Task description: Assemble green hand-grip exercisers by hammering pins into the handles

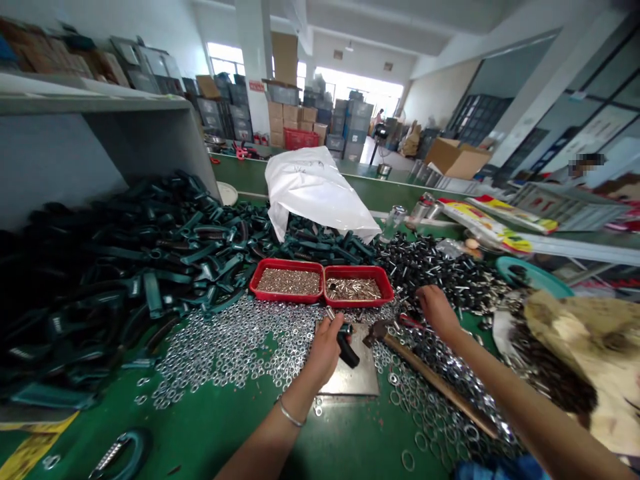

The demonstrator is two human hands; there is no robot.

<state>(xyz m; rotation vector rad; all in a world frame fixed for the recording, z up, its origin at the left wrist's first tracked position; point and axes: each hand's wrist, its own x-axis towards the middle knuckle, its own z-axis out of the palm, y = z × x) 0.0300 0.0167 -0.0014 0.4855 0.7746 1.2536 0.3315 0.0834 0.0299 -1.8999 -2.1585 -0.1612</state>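
My left hand point(325, 347) is closed around a dark handle part point(346, 347), holding it over a small metal plate point(357, 377) on the green table. My right hand point(436, 308) reaches forward into a heap of small black and silver parts point(440, 267), fingers curled down on them; what they pinch is hidden. A hammer with a wooden handle point(435, 381) lies just right of the plate. Two red trays point(286, 280) point(357, 287) of small metal pieces stand right behind the plate. Silver rings point(235, 340) are scattered all around.
A big pile of dark green handles point(150, 267) fills the left. A white plastic bag point(315, 190) lies behind the trays. A grey shelf point(100, 107) stands at left. Cloth and a teal dish point(535, 277) sit at right. Boxes and crates stand far back.
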